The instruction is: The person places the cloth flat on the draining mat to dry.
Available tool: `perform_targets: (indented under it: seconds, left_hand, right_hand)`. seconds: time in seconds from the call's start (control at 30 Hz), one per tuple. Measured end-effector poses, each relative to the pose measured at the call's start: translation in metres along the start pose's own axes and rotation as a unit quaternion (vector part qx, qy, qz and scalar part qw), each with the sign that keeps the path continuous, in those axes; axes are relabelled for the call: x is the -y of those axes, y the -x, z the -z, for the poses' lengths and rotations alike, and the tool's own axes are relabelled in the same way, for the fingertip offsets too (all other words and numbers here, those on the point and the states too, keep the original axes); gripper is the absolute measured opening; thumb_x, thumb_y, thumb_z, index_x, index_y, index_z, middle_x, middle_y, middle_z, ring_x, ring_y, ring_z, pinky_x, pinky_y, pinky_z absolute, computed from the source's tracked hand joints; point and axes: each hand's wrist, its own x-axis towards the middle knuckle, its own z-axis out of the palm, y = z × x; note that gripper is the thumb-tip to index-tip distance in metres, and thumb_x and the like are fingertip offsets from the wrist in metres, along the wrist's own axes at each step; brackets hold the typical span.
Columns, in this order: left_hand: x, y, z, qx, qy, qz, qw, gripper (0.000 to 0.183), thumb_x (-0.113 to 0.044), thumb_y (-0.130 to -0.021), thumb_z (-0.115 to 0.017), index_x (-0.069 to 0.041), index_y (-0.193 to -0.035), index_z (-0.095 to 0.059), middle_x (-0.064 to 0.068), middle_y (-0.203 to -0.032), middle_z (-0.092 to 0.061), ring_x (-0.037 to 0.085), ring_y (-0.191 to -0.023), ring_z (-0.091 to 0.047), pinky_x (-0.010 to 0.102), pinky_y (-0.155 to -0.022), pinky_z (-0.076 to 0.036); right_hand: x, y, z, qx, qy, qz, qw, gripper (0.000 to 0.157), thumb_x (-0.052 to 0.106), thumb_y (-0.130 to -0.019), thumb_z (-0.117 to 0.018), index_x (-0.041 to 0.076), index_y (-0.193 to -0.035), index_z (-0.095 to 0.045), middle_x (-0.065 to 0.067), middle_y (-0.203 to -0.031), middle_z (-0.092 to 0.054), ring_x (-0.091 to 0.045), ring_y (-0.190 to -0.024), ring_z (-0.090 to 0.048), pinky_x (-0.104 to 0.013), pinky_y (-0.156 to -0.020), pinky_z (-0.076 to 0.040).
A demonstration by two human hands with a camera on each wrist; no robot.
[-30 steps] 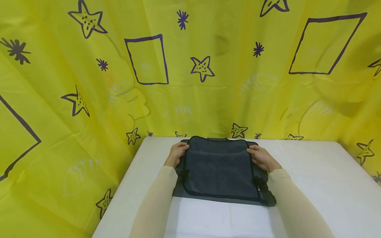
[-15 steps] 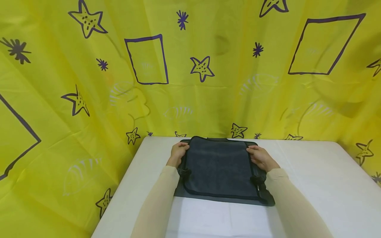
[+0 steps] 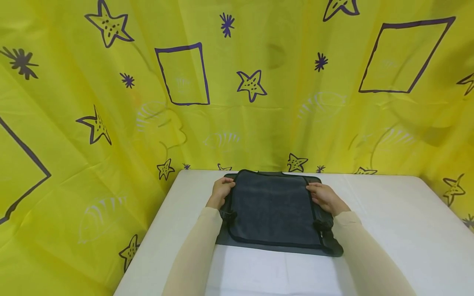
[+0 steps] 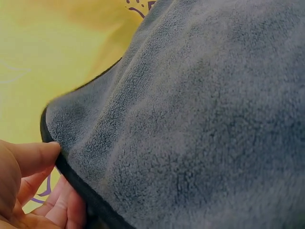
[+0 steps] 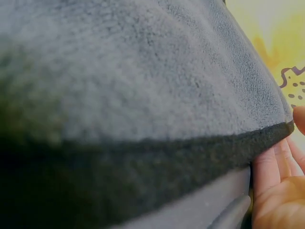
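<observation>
A dark grey plush towel [image 3: 274, 209] with black edging spreads over a larger dark, flat object [image 3: 259, 248], whose kind cannot be told because the towel covers most of it. At the towel's far left edge, my left hand [image 3: 221, 191] pinches the black border between thumb and fingers. The left wrist view shows that thumb [image 4: 35, 155] on the border near a rounded corner. Opposite, my right hand [image 3: 326, 196] pinches the right border. In the right wrist view its fingers [image 5: 271, 167] lie under the border, partly cut off by the frame. Black bands surround both wrists.
A white-covered table [image 3: 400, 230] carries the dark object, which lies near its far edge. Behind and to the left hangs a yellow curtain [image 3: 274, 131] printed with purple stars and frames. Bare white cloth shows on both sides and in front.
Almost nothing differs. My left hand and forearm have shifted very slightly right since the first frame; both hands keep their grip on the towel, which lies as before.
</observation>
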Motion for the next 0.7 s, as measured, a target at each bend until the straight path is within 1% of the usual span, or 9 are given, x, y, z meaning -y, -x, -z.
perform_targets:
  seconds: [0.17,0.23,0.3,0.33,0.4,0.47,0.53,0.63,0.7]
  left_hand:
    - [0.003,0.000,0.001,0.008,-0.015,-0.005,0.9998,0.021,-0.013,-0.096,-0.069,-0.004,-0.115,-0.070,0.016,-0.122,-0.066,0.029,-0.108,-0.060,0.043,-0.098,-0.048]
    - [0.004,0.000,0.002,0.013,-0.018,-0.008,0.9997,0.023,-0.013,-0.095,-0.069,-0.003,-0.116,-0.069,0.017,-0.123,-0.065,0.029,-0.109,-0.060,0.044,-0.100,-0.047]
    - [0.004,-0.001,0.003,0.019,-0.022,-0.011,0.9995,0.024,-0.013,-0.095,-0.068,-0.002,-0.117,-0.068,0.016,-0.120,-0.065,0.028,-0.107,-0.060,0.043,-0.099,-0.048]
    - [0.004,-0.001,0.003,0.020,-0.022,-0.013,0.9995,0.024,-0.013,-0.095,-0.068,-0.002,-0.117,-0.068,0.015,-0.117,-0.066,0.027,-0.105,-0.060,0.042,-0.098,-0.048]
    - [0.005,-0.002,0.004,0.022,-0.020,-0.017,0.9994,0.024,-0.013,-0.096,-0.067,-0.001,-0.116,-0.067,0.013,-0.110,-0.065,0.023,-0.099,-0.060,0.038,-0.094,-0.049]
    - [0.005,-0.002,0.005,0.022,-0.017,-0.021,0.9994,0.023,-0.013,-0.096,-0.066,-0.001,-0.115,-0.067,0.009,-0.103,-0.064,0.021,-0.094,-0.059,0.034,-0.089,-0.050]
    - [0.004,-0.001,0.006,0.023,-0.021,-0.030,0.9991,0.023,-0.013,-0.096,-0.065,0.000,-0.115,-0.065,0.009,-0.099,-0.063,0.020,-0.091,-0.059,0.032,-0.085,-0.050]
    - [0.001,0.006,0.007,0.027,-0.058,-0.049,0.9967,0.027,-0.016,-0.096,-0.066,-0.002,-0.119,-0.062,0.011,-0.102,-0.065,0.022,-0.093,-0.062,0.035,-0.084,-0.051]
    - [-0.002,0.013,0.007,0.041,-0.099,-0.068,0.9919,0.032,-0.018,-0.096,-0.065,-0.003,-0.124,-0.059,0.015,-0.108,-0.067,0.026,-0.096,-0.064,0.040,-0.084,-0.052]
  right_hand:
    - [0.001,0.005,0.000,0.007,-0.008,-0.002,1.000,0.063,0.023,-0.111,-0.038,-0.008,-0.160,-0.012,-0.026,-0.169,-0.007,-0.042,-0.158,-0.012,-0.052,-0.127,-0.016]
    - [0.003,0.008,-0.002,0.005,0.008,0.007,1.000,0.063,0.023,-0.111,-0.038,-0.009,-0.159,-0.013,-0.029,-0.168,-0.009,-0.044,-0.157,-0.015,-0.053,-0.127,-0.018]
    - [0.006,0.013,-0.005,-0.004,0.049,0.024,0.999,0.063,0.024,-0.111,-0.040,-0.011,-0.157,-0.015,-0.032,-0.164,-0.016,-0.046,-0.152,-0.024,-0.055,-0.124,-0.025]
    - [0.007,0.016,-0.007,-0.011,0.074,0.032,0.997,0.064,0.025,-0.110,-0.041,-0.012,-0.156,-0.016,-0.034,-0.160,-0.022,-0.046,-0.146,-0.032,-0.055,-0.120,-0.032]
    - [0.011,0.023,-0.012,-0.028,0.119,0.048,0.991,0.063,0.025,-0.109,-0.044,-0.011,-0.154,-0.020,-0.034,-0.139,-0.042,-0.041,-0.123,-0.051,-0.050,-0.106,-0.045]
    - [0.014,0.030,-0.016,-0.040,0.150,0.061,0.986,0.062,0.025,-0.108,-0.047,-0.010,-0.153,-0.024,-0.025,-0.120,-0.048,-0.031,-0.101,-0.053,-0.043,-0.089,-0.050]
    - [0.015,0.038,-0.018,-0.042,0.168,0.068,0.983,0.060,0.025,-0.107,-0.049,-0.008,-0.151,-0.026,-0.022,-0.115,-0.050,-0.025,-0.092,-0.053,-0.036,-0.080,-0.049]
    - [0.015,0.051,-0.017,-0.028,0.188,0.074,0.979,0.053,0.026,-0.107,-0.049,-0.005,-0.148,-0.035,-0.028,-0.128,-0.052,-0.028,-0.099,-0.061,-0.035,-0.079,-0.055]
    - [0.013,0.059,-0.014,-0.011,0.203,0.076,0.976,0.047,0.027,-0.107,-0.050,-0.004,-0.142,-0.044,-0.029,-0.134,-0.053,-0.030,-0.104,-0.063,-0.036,-0.080,-0.057]
